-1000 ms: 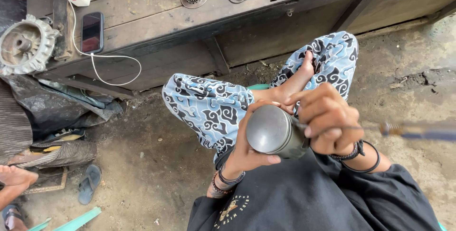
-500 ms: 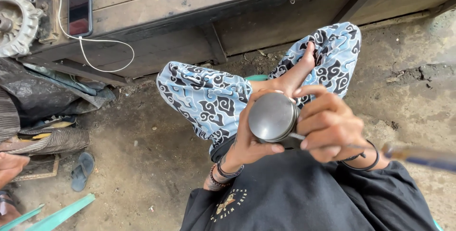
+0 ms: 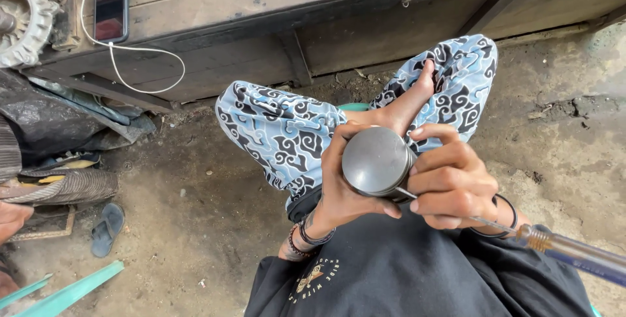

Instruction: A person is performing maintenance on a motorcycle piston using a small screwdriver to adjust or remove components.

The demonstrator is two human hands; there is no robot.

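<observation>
Piston, a round grey metal one, sits over my lap, below the wooden bench. My left hand wraps its side, fingers curled tight. My right hand pinches a screwdriver, its tip touching the piston. On the bench lies a phone.

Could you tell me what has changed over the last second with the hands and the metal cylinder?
Little changed: the left hand still grips the metal cylinder, and the right hand still presses the screwdriver tip against its side. Nothing was picked up or released. The camera tilted slightly, so the workbench sits higher in view.
</observation>
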